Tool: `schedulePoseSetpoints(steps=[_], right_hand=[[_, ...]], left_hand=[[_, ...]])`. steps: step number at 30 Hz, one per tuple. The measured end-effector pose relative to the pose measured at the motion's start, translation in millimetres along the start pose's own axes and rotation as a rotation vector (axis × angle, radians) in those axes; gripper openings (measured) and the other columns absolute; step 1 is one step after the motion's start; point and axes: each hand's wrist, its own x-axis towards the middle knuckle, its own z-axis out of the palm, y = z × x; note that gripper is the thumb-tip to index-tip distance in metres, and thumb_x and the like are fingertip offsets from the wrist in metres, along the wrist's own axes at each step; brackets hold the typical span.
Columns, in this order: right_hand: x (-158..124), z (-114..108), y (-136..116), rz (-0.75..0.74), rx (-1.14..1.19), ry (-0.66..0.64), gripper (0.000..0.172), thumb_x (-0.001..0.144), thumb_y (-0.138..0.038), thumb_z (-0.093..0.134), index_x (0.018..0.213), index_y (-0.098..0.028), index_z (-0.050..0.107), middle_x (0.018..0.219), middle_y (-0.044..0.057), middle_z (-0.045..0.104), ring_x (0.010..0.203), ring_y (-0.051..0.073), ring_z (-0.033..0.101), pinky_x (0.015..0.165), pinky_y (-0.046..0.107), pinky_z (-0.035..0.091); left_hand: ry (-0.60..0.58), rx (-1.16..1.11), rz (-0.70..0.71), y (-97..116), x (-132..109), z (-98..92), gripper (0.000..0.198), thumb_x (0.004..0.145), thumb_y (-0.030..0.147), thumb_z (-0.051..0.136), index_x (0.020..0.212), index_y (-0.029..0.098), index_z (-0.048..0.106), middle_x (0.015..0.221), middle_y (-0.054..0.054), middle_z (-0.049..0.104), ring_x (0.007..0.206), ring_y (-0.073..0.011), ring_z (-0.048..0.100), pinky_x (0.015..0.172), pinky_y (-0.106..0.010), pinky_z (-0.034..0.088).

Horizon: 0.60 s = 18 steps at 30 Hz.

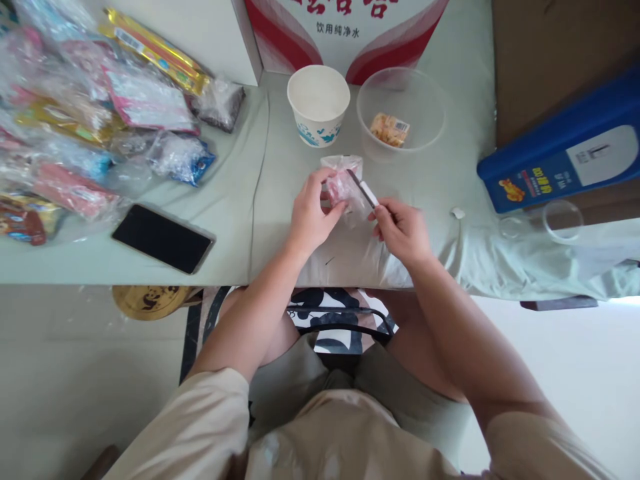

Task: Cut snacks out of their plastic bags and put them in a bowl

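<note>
My left hand (311, 215) is closed around a small clear plastic packet with pink contents (343, 179), holding it just above the table. My right hand (400, 230) is closed on a small knife (364, 192) whose dark blade lies against the packet's right side. Both hands sit near the table's front edge, in front of a white paper cup (319, 103) and a clear plastic bowl (401, 113) that holds one small orange snack packet (389, 129).
A heap of snack packets in plastic (75, 120) fills the left of the table, with a black phone (163, 238) lying in front of it. A red-and-white carton (345, 33) stands at the back. A blue box (565, 157) and a clear lid (563, 220) lie at the right.
</note>
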Motion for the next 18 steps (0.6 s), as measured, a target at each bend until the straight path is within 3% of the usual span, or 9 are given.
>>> schedulePoseSetpoints(steps=[3,7,9,12,15,18], right_hand=[[4,6,-1,0.008,-0.050,-0.068,0.046,0.097,-0.062,0.048,0.085,-0.022,0.067,0.060,-0.001,0.063,0.052,0.015,0.058,0.056,0.028,0.044],[7,-3,3,-0.017,-0.197,-0.105,0.039,0.096,-0.051,0.049,0.087,-0.020,0.071,0.060,0.001,0.064,0.056,0.018,0.060,0.060,0.030,0.045],[9,-11,10,-0.030,-0.314,-0.025,0.035,0.095,-0.046,0.051,0.093,-0.020,0.074,0.071,0.005,0.070,0.065,0.021,0.064,0.067,0.033,0.048],[15,-23,24,-0.077,-0.481,0.174,0.032,0.093,-0.039,0.051,0.104,-0.020,0.074,0.097,0.012,0.076,0.090,0.029,0.069,0.084,0.042,0.053],[19,-28,36,-0.189,-0.518,0.306,0.032,0.091,-0.032,0.052,0.115,-0.020,0.070,0.115,0.017,0.073,0.112,0.034,0.064,0.100,0.053,0.050],[15,-24,37,-0.322,-0.428,0.229,0.035,0.091,-0.033,0.053,0.121,-0.021,0.065,0.118,0.016,0.071,0.115,0.033,0.063,0.103,0.053,0.050]], left_hand=[[0.130,0.007,0.020,2,4,-7.0,0.049,0.078,0.042,0.086,0.117,0.027,0.060,0.122,-0.006,0.064,0.108,-0.0216,0.068,0.083,-0.028,0.059],[0.371,-0.018,0.015,-4,18,-19.3,0.056,0.083,0.048,0.082,0.127,0.030,0.052,0.123,-0.005,0.061,0.112,-0.0193,0.065,0.086,-0.028,0.058],[0.337,-0.023,-0.020,-8,20,-21.4,0.060,0.085,0.047,0.082,0.132,0.032,0.049,0.118,-0.004,0.062,0.108,-0.0185,0.066,0.085,-0.029,0.057],[0.139,0.048,-0.077,-10,14,-17.7,0.056,0.081,0.035,0.084,0.129,0.028,0.056,0.107,-0.004,0.064,0.099,-0.0187,0.067,0.084,-0.032,0.057],[0.069,0.269,-0.041,-4,8,-13.2,0.028,0.073,0.022,0.085,0.095,0.021,0.067,0.108,-0.007,0.063,0.106,-0.0227,0.067,0.093,-0.037,0.056],[0.059,0.330,-0.047,6,7,-12.2,0.025,0.076,0.018,0.079,0.067,0.020,0.055,0.093,-0.006,0.064,0.098,-0.0214,0.068,0.088,-0.034,0.055]])
